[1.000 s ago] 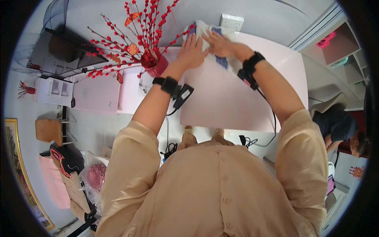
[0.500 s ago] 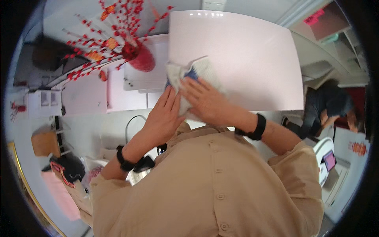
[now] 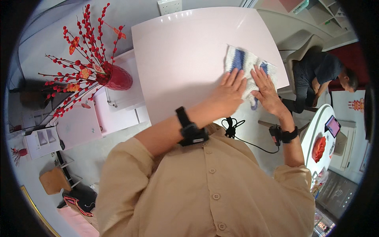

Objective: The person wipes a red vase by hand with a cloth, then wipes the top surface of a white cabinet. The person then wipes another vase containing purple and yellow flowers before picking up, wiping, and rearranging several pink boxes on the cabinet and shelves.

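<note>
A white cloth with blue stripes lies spread near the right edge of a glossy pale tabletop, one corner drooping at the front edge. My left hand rests on the cloth's left part, fingers straight and flat. Beside it, my right hand presses on the right part with fingers extended and thumb out to the side. Both palms face down and neither hand grips the cloth. Black bands with small boxes circle both wrists.
Left of the tabletop stands a red vase with red-berried branches on a lower pale surface. A seated person is close on the right. Behind them, a round white table holds a tablet and a red dish. A black cable hangs by my waist.
Both hands and the cloth have moved right across the tabletop, from its left edge to near its right edge. The cloth now lies more spread out. The view has shifted and turned.
</note>
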### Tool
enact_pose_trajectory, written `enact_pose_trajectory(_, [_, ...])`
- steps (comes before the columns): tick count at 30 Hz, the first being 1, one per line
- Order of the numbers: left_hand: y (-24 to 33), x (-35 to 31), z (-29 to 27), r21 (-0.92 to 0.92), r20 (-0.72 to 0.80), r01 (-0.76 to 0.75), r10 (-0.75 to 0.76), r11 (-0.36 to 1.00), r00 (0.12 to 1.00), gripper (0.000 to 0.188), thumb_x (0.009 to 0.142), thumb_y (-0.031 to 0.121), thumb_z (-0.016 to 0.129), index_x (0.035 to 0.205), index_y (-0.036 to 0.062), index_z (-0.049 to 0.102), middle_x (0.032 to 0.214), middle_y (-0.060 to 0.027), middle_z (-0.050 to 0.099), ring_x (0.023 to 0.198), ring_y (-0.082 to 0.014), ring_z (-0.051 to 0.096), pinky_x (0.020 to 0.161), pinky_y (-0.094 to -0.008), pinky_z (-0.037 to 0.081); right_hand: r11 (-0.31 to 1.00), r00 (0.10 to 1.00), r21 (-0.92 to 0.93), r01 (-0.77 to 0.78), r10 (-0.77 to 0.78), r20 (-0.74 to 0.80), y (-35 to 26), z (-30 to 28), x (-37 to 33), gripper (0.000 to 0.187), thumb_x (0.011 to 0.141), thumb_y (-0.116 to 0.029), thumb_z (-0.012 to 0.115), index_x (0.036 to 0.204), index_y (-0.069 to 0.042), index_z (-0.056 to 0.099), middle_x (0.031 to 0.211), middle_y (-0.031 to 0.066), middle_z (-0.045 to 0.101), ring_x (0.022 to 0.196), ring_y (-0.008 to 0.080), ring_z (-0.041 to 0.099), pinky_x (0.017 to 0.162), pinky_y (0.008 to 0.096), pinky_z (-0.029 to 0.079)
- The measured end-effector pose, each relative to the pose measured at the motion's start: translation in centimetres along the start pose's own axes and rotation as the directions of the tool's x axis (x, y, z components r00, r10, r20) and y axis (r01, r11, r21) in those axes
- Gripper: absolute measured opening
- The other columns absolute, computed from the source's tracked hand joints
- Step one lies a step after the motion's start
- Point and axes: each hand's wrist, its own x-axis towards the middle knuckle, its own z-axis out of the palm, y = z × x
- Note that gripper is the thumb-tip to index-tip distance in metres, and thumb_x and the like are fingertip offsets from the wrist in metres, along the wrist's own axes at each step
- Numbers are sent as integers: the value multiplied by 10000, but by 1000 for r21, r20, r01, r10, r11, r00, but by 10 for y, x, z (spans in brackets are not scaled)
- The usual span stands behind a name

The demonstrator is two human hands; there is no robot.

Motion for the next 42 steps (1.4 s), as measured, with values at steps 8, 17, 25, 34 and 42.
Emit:
enact_pose_trajectory(8, [-9, -58, -51, -16, 166, 259, -253, 966, 953, 645, 851, 293, 533, 1215, -189, 306, 1311, -347, 275, 1266, -491, 187, 1060, -476, 179, 977, 975, 11, 213, -211, -62, -67, 25, 29, 615, 838, -230, 501, 1366, -32, 257, 1442, 160, 191, 1343, 310, 152, 1083, 452, 103])
enact_pose_trajectory(17, [-21, -105, -79, 345, 267, 301, -401, 889, 876, 773, 847, 405, 517, 1217, -227, 270, 1279, -408, 246, 1246, -532, 167, 1047, -514, 155, 857, 859, 167, 488, -438, -264, -119, 50, 63, 604, 819, -232, 525, 1339, -18, 306, 1421, 146, 239, 1322, 292, 211, 1073, 444, 131])
enact_pose_trajectory(25, [27, 38, -21, 146, 370, 177, -219, 973, 903, 850, 834, 472, 503, 1306, -160, 186, 1360, -396, 77, 1281, -535, 29, 1043, -556, 94, 992, 995, 90, 91, -88, -41, 19, 5, 0, 694, 822, -220, 535, 1399, -75, 178, 1467, 121, 128, 1359, 270, 103, 1095, 424, 78])
enact_pose_trajectory(34, [14, 156, 14, 170, 288, 132, -178, 976, 941, 776, 878, 452, 419, 1349, -102, 147, 1400, -338, 62, 1317, -463, 24, 1063, -509, 71, 1000, 999, -9, -17, 17, 46, 128, -39, 29, 648, 885, -253, 466, 1414, -96, 127, 1480, 100, 59, 1363, 256, 60, 1104, 370, 68])
enact_pose_trajectory(42, [-28, 156, -12, 199, 289, 244, -295, 949, 911, 819, 858, 486, 444, 1340, -109, 155, 1396, -337, 79, 1319, -452, 58, 1066, -490, 103, 976, 979, -145, 160, -138, 151, 124, -46, 94, 638, 920, -364, 358, 1401, -27, 109, 1467, 168, 49, 1358, 305, 39, 1099, 399, 75])
